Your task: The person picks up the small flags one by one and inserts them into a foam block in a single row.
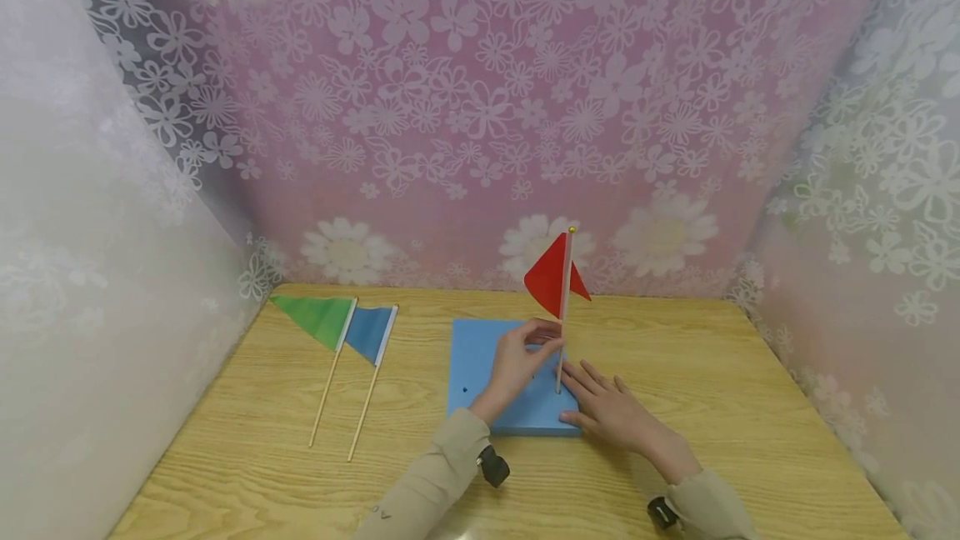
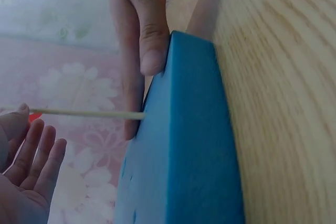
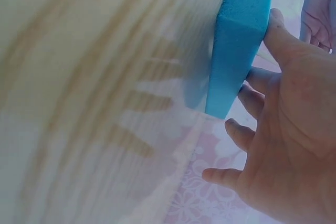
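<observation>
A red flag (image 1: 548, 275) on a thin wooden stick stands upright, its lower end in the blue foam block (image 1: 517, 415) near the block's right side. My left hand (image 1: 519, 365) pinches the stick (image 2: 89, 113) between thumb and fingertips, just under the red cloth. The right hand (image 1: 611, 411) rests with spread fingers on the block's right edge, beside the foot of the stick. In the right wrist view its thumb (image 3: 281, 38) and fingers lie along the block's edge. Small dark holes (image 1: 465, 390) show in the block's top face.
A green flag (image 1: 318, 322) and a blue flag (image 1: 369, 333) lie side by side on the wooden table (image 1: 247, 432), left of the block. Flower-patterned walls (image 1: 480, 148) enclose the table at the back and both sides.
</observation>
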Demonstrator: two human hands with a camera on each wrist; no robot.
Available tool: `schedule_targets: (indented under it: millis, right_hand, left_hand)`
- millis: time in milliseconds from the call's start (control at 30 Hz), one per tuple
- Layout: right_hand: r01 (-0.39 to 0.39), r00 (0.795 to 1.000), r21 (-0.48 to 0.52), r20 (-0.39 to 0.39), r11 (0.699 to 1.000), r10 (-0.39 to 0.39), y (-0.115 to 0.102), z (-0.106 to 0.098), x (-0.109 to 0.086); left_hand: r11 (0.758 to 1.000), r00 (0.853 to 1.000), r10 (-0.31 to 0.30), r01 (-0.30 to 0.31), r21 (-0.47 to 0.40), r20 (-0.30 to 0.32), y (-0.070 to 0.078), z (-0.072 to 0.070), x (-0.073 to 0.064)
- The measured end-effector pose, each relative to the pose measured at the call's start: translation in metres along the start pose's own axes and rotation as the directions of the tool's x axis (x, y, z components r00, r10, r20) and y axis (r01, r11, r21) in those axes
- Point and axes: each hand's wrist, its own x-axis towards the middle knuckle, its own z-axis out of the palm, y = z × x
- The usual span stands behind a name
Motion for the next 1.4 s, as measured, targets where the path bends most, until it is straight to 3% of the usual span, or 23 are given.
schedule_targets:
  millis: [267, 600, 767, 967, 1067, 1167, 1300, 1400]
  right_hand:
    - [-0.015, 1.0, -0.005, 0.021, 1.0, 0.015, -0.001, 0.0, 0.001]
    - [-0.004, 1.0, 0.015, 0.012, 1.0, 0.004, 0.0, 0.002, 0.0]
    - [-0.017, 1.0, 0.027, 0.014, 1.0, 0.016, 0.001, 0.003, 0.0]
    - [-0.014, 1.0, 0.029, 0.002, 0.999, 0.013, 0.001, 0.003, 0.001]
    - [-0.012, 1.0, 0.026, 0.001, 1.0, 0.012, 0.0, 0.002, 0.001]
    - [-0.013, 1.0, 0.025, 0.006, 1.0, 0.013, -0.001, 0.002, 0.001]
    - [-0.012, 1.0, 0.024, 0.007, 1.0, 0.011, -0.002, 0.002, 0.002]
    - [-0.01, 1.0, 0.024, 0.003, 1.0, 0.01, -0.002, 0.002, 0.002]
  left_hand:
    - [1.0, 0.998, 0.002, -0.004, -0.017, -0.069, -0.004, -0.032, -0.002]
    - [0.998, 0.986, 0.012, -0.022, -0.058, -0.166, -0.015, -0.095, -0.01]
    - [0.999, 0.975, 0.016, -0.025, -0.04, -0.223, -0.022, -0.132, -0.018]
    - [1.0, 0.948, 0.025, -0.025, 0.005, -0.317, -0.031, -0.174, -0.028]
    - [0.999, 0.947, -0.022, 0.033, 0.026, -0.32, -0.017, -0.191, -0.037]
    - [0.991, 0.948, -0.097, 0.119, 0.056, -0.303, -0.022, -0.207, -0.045]
    - [0.97, 0.942, -0.173, 0.214, 0.116, -0.289, -0.049, -0.223, -0.054]
    - [0.944, 0.931, -0.239, 0.289, 0.158, -0.275, -0.054, -0.23, -0.062]
